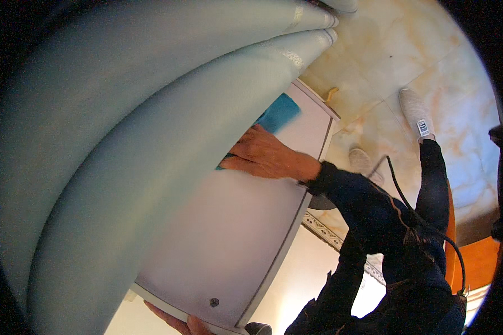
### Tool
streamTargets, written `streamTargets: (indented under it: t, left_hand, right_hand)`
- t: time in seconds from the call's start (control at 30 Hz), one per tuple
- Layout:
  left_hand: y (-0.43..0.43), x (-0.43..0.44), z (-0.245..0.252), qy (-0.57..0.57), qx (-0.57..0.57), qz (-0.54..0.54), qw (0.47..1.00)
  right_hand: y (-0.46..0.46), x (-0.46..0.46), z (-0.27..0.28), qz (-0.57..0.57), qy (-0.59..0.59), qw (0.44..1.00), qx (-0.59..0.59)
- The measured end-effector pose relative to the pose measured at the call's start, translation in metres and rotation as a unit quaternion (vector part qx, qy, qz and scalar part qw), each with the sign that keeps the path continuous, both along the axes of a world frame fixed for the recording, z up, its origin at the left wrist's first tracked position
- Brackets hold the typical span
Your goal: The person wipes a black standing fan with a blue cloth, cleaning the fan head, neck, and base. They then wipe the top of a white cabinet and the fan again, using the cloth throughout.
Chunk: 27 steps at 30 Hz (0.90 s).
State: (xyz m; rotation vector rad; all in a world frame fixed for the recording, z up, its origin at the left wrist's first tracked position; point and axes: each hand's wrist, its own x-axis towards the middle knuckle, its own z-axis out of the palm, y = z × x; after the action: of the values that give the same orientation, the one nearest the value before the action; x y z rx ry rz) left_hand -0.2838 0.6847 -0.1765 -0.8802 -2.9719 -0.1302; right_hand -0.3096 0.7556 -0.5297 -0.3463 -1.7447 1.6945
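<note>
A white rimmed panel, perhaps a drawer or shelf (234,234), lies before me, partly covered by large pale grey-green curved forms. On its upper part my right hand (272,155) presses palm down on a teal cloth (281,113); its fingertips are partly hidden behind the nearest curved form. At the lower end, my left hand (176,320) grips the panel's rim, its fingers partly cut off by the picture's edge. A small dark round fitting (214,302) sits in the panel near that end.
The smooth pale forms (151,146) fill the left side, close to the camera. Marble-look floor tiles (373,63) lie at the upper right, with my light shoes (415,109) on them. A black cord (402,197) hangs across my dark clothing. Orange furniture (478,259) stands at the right.
</note>
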Motion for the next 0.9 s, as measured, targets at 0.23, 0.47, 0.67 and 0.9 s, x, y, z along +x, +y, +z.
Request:
streamTargets:
  t: [0.23,0.47,0.67,0.9]
  left_hand:
    - [0.014,-0.001,-0.007,0.024,-0.013,0.022,0.999]
    - [0.016,0.017,-0.004,0.039,0.013,0.083,0.996]
    - [0.002,0.023,0.005,-0.046,0.057,0.027,0.997]
    - [-0.007,0.017,0.015,-0.153,0.118,-0.102,0.976]
  right_hand:
    - [0.021,-0.013,-0.135,0.019,-0.144,0.978,-0.146]
    - [-0.055,0.05,-0.177,-0.038,-0.37,0.886,-0.278]
    - [-0.071,0.066,-0.04,-0.101,-0.315,0.927,-0.175]
    - [-0.085,0.129,0.206,0.019,0.023,0.992,-0.12]
